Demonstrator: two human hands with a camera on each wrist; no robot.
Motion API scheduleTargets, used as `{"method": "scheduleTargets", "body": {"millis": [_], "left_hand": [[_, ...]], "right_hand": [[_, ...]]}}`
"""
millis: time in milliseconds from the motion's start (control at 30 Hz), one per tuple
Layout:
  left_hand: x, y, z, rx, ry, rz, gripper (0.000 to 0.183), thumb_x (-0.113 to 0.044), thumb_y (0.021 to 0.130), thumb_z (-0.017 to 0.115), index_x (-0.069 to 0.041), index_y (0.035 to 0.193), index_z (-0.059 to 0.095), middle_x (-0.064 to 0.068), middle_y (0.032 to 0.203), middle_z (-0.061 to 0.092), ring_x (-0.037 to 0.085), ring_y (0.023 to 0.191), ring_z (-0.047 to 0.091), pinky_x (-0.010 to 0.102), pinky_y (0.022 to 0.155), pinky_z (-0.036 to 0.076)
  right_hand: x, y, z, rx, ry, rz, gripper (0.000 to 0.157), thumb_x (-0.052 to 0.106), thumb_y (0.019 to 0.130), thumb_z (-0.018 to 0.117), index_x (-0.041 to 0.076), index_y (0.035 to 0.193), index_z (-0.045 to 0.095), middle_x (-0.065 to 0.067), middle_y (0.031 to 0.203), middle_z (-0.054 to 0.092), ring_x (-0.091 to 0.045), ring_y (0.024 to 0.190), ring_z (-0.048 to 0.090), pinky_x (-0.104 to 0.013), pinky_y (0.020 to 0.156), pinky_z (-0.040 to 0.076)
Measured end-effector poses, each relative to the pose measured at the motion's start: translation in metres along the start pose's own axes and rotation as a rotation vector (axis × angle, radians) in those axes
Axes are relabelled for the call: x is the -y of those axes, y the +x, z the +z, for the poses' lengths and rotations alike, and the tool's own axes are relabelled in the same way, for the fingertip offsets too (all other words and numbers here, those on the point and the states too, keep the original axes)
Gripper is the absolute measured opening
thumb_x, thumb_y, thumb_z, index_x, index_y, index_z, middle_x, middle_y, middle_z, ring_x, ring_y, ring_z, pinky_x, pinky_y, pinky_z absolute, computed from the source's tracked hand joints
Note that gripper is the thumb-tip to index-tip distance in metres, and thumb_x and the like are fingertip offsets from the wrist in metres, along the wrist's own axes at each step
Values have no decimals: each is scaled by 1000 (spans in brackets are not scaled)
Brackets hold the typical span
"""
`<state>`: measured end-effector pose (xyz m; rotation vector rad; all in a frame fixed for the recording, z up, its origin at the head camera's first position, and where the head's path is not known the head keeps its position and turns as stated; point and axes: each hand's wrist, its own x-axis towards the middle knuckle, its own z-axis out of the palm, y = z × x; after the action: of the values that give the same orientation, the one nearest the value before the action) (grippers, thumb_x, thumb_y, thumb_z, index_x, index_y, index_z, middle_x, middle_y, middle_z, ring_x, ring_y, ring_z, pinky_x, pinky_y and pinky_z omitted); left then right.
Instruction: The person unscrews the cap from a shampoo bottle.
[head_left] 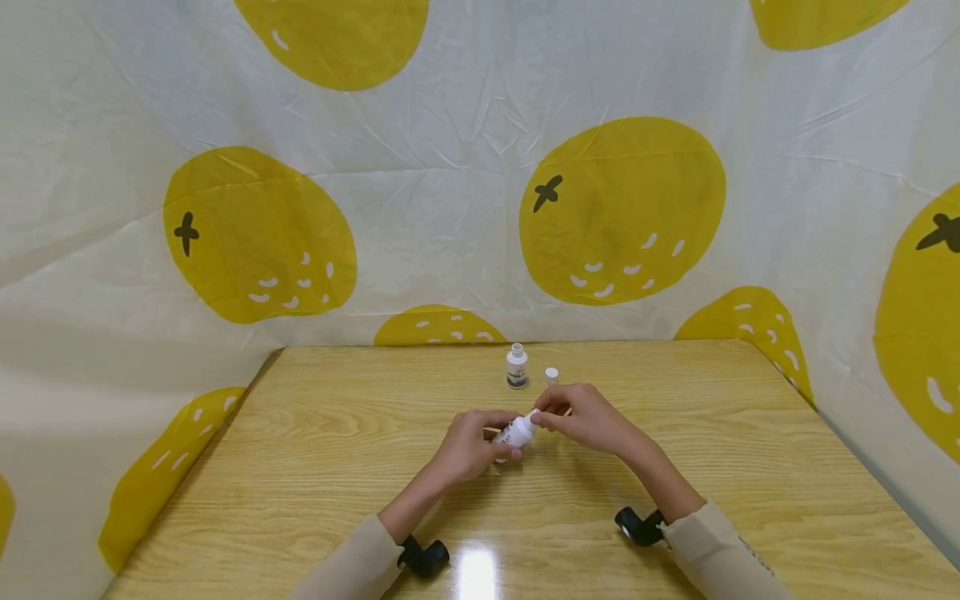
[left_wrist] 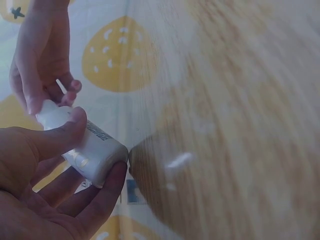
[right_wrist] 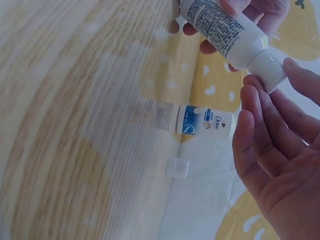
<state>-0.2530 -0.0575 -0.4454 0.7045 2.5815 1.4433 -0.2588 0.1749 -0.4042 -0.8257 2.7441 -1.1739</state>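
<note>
My left hand grips a white bottle around its body, tilted over the table with its top toward the right. In the left wrist view the left thumb lies along one side and the fingers support the bottle near its base. Dense small print covers the side facing the right wrist camera. With thumb and fingertips, my right hand pinches the white bottle cap, which sits on the bottle's neck. Behind the hands, a second white bottle with a blue label band stands upright, its neck uncapped.
A loose white cap rests on the wooden table, right of the standing bottle and just beyond the right hand. A white curtain printed with yellow fruit hangs behind the table and along its sides.
</note>
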Motion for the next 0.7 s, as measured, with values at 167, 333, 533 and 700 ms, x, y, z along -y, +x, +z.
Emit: {"method": "scheduleTargets", "body": {"millis": [167, 333, 533, 700], "left_hand": [[-1, 0, -1, 3, -5, -4, 42, -7, 85, 84, -12, 126, 75, 8, 127, 74, 25, 109, 73, 27, 83, 62], [0, 0, -1, 4, -9, 2, 42, -7, 85, 84, -10, 126, 75, 9, 126, 74, 26, 110, 73, 29, 84, 63], [0, 0, -1, 4, -14, 4, 41, -8, 85, 84, -9, 126, 75, 12, 126, 74, 30, 109, 74, 32, 83, 63], [1, 1, 0, 0, -18, 1, 41, -8, 85, 84, -9, 126, 75, 13, 126, 74, 31, 109, 73, 32, 83, 64]], "right_hand": [[0, 0, -1, 2, -11, -25, 15, 22, 97, 73, 8, 103, 75, 1, 89, 74, -7, 78, 64, -23, 70, 55], [2, 0, -1, -1, -11, -12, 16, 23, 95, 75, 10, 106, 76, 3, 90, 73, -8, 81, 64, -25, 74, 56], [3, 0, -1, -13, 2, 25, 18, 27, 97, 72, 10, 104, 76, 2, 89, 74, -11, 80, 65, -24, 73, 55], [3, -1, -2, 1, 6, 27, 16, 25, 98, 71, 10, 103, 75, 1, 90, 75, -11, 79, 65, -24, 71, 55]]}}
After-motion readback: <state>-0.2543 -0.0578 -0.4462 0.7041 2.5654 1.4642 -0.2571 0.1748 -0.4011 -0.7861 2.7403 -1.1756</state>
